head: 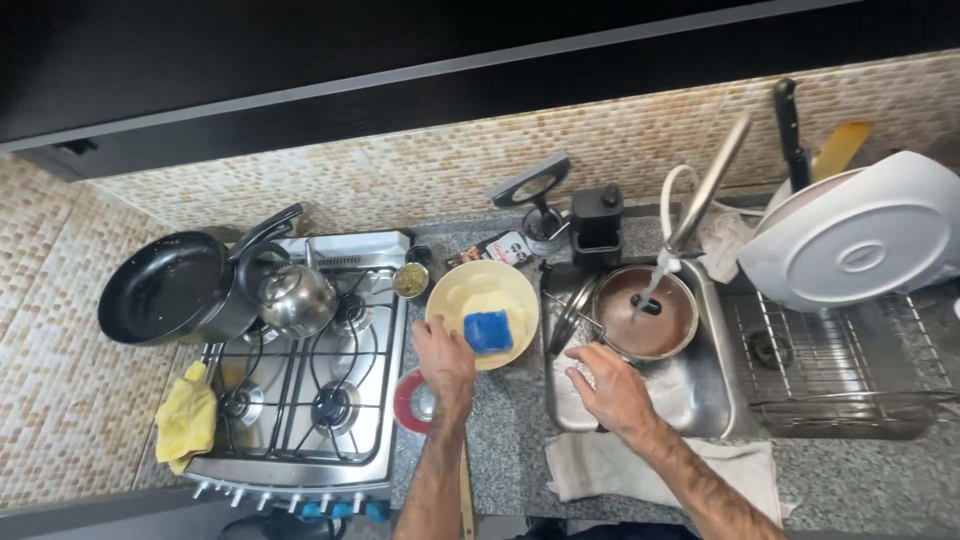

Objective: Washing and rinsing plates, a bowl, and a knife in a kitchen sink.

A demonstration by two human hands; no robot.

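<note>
My left hand (445, 362) reaches over the near rim of a yellow bowl (505, 290) on the counter, and its fingertips close on the left edge of a blue sponge (488, 331) lying in the bowl. My right hand (610, 388) is down in the steel sink (700, 400) with its fingers curled over something pale. What it grips is hidden. Just beyond that hand lies a round copper-coloured pot lid (645, 315), with water from the tap (705, 185) running onto it.
A gas stove (300, 400) at left carries a kettle (297, 298), a black pan (160, 287) and a yellow cloth (186, 418). A dish rack (840, 370) at right holds a white plate (855, 235). A towel (610, 468) hangs over the counter's front edge.
</note>
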